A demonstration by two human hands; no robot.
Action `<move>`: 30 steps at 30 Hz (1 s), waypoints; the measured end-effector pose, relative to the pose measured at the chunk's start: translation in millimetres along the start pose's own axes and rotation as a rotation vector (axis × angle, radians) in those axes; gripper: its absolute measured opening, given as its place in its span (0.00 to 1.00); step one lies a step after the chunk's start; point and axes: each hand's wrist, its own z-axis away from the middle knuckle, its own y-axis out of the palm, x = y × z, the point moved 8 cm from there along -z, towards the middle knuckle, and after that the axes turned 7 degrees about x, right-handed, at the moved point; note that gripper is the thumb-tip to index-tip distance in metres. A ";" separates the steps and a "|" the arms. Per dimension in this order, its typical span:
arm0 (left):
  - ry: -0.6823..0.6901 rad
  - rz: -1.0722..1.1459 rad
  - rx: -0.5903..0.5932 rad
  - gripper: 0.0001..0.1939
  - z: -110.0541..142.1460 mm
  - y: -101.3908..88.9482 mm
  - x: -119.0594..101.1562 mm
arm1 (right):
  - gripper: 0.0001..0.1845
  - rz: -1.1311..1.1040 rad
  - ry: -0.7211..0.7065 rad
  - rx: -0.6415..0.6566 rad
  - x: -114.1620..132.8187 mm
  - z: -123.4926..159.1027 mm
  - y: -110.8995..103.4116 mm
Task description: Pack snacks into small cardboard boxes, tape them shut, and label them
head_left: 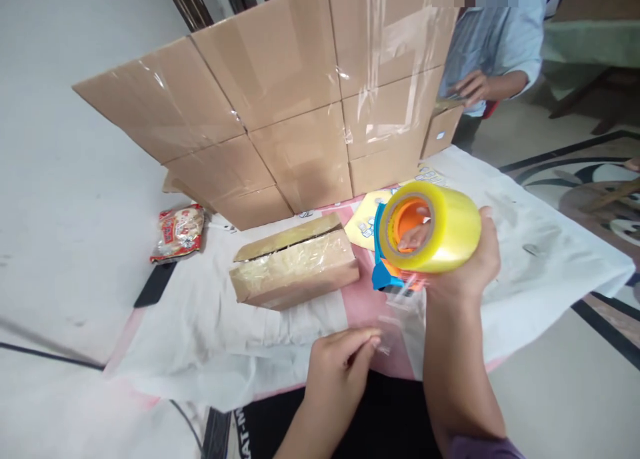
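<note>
My right hand grips a tape dispenser with a big yellow roll of clear tape, orange core and blue frame, held above the table. A strip of clear tape hangs from it down to my left hand, whose fingers pinch the tape's free end. A small cardboard box, wrapped in clear tape, lies on the white cloth to the left of the dispenser, apart from both hands.
A stack of taped cardboard boxes forms a wall behind. A snack packet and a dark flat object lie at the left. A yellow packet sits behind the dispenser. Another person in a blue shirt stands far right.
</note>
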 end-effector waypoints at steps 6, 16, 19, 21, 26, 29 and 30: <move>-0.121 0.017 0.013 0.11 9.6 12.8 18.0 | 0.17 -0.185 0.041 -0.013 4.2 -6.4 -1.6; -0.295 0.069 0.020 0.13 5.7 1.4 39.0 | 0.20 0.088 -0.034 0.472 4.1 20.2 38.1; -0.320 0.165 0.054 0.14 9.0 -1.1 36.6 | 0.19 0.263 -0.174 0.403 6.3 21.7 32.6; -0.329 0.183 0.068 0.15 9.9 -2.0 32.9 | 0.18 0.247 -0.184 0.368 5.7 21.7 31.6; -0.357 0.210 0.061 0.15 4.1 4.8 33.2 | 0.17 -0.125 0.048 0.382 2.7 18.2 39.6; -0.374 0.226 0.059 0.15 1.8 11.0 40.7 | 0.18 -0.192 0.197 0.442 2.8 19.3 46.3; -0.374 0.228 0.062 0.15 1.7 12.1 43.1 | 0.18 -0.193 0.236 0.460 2.4 20.2 47.5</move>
